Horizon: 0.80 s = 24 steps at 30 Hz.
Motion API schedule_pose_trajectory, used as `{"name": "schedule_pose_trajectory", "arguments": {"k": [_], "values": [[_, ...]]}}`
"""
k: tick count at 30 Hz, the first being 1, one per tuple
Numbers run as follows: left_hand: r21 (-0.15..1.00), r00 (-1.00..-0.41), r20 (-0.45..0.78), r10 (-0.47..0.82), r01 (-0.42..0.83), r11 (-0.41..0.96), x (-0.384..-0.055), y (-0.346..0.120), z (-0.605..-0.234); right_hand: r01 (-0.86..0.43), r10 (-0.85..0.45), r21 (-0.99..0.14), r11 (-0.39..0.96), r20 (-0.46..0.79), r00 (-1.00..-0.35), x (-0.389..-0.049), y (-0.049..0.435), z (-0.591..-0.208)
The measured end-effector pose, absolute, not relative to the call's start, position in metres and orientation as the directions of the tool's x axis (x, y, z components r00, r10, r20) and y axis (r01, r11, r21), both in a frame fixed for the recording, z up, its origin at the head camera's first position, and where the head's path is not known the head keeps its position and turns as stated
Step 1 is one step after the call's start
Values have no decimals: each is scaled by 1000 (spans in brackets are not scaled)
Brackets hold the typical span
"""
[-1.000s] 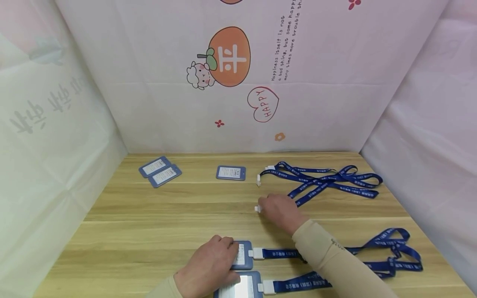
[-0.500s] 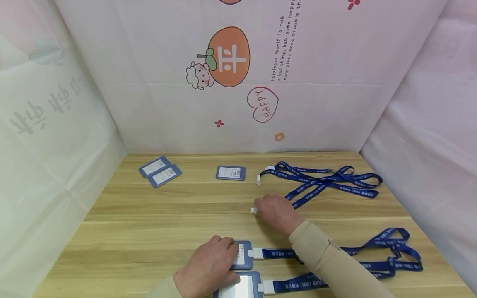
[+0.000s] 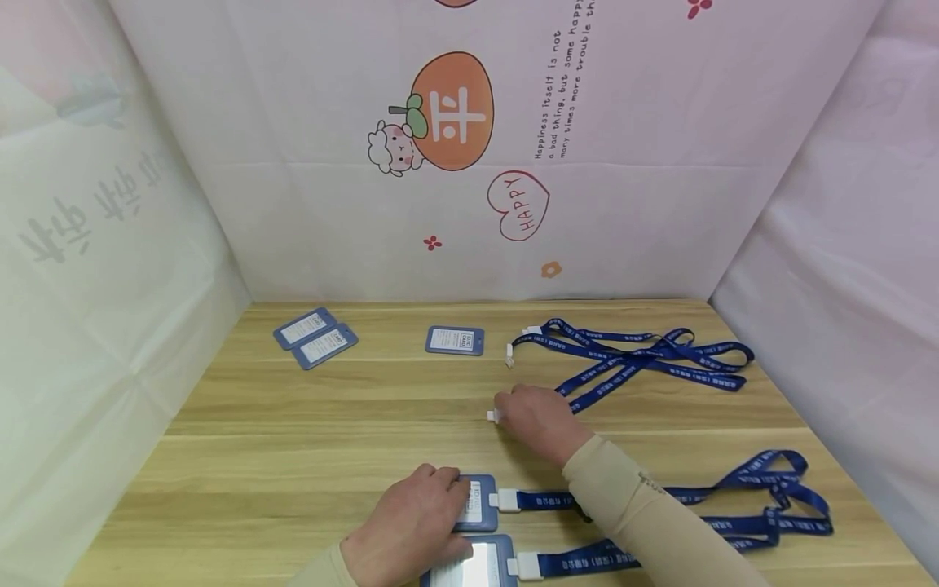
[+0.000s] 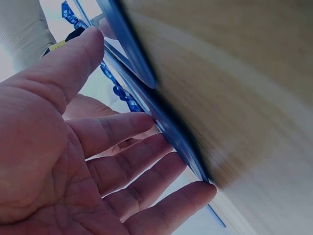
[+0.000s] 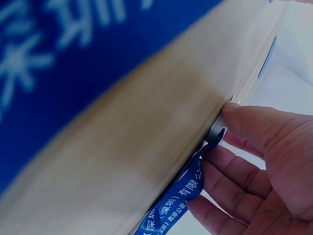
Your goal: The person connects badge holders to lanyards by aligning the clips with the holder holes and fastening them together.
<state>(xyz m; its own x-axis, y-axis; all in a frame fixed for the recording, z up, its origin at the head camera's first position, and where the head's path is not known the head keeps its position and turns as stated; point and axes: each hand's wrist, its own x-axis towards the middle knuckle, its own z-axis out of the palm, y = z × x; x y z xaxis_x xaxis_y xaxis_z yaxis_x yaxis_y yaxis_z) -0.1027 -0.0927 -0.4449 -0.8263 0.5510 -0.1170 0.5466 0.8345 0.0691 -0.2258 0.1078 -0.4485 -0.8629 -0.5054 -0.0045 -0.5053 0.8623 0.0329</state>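
Observation:
In the head view my left hand [image 3: 411,522] rests on two blue badge holders at the front. Its fingertips touch the upper badge holder [image 3: 484,504] and its thumb lies over the lower badge holder [image 3: 493,562]. The left wrist view shows those fingers extended, tips on the holder's surface. Each holder is joined by a white clip to a dark blue printed strap running right, partly behind my right sleeve. My right hand [image 3: 539,420] pinches the white clip end of a loose blue lanyard [image 5: 186,196] close over the table; the clip's tip [image 3: 492,416] pokes out left of the fingers.
Two overlapping badge holders [image 3: 324,347] lie at the back left, and a single badge holder [image 3: 455,341] at the back middle. More loose lanyards [image 3: 660,352] cross each other at the back right. White printed cloth [image 3: 330,228] walls the wooden table [image 3: 293,440] behind and at the sides.
My right hand has slid slightly left and a little toward me, drawing the lanyard's clip end along. My left hand has stayed in place on the badge holders.

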Motion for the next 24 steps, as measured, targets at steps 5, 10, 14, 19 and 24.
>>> {"name": "schedule_pose_trajectory", "arguments": {"k": [5, 10, 14, 19, 24], "values": [[84, -828, -122, 547, 541, 837, -103, -92, -445, -500, -500, 23, 866, -7, -866, -225, 106, -449], [81, -825, -108, 555, 549, 832, -102, -92, -444, -500, -501, 40, 865, 4, -865, -225, 105, -449], [67, -824, -107, 556, 552, 831, -102, -92, -443, -503, -504, 47, 863, 16, -864, -224, 105, -448], [60, -826, -109, 553, 550, 833, -101, -92, -443, -507, -508, 47, 861, 27, -861, -224, 105, -448], [71, -827, -108, 552, 548, 834, -102, -92, -443, -508, -510, 43, 860, 22, -860, -224, 105, -448]]}}
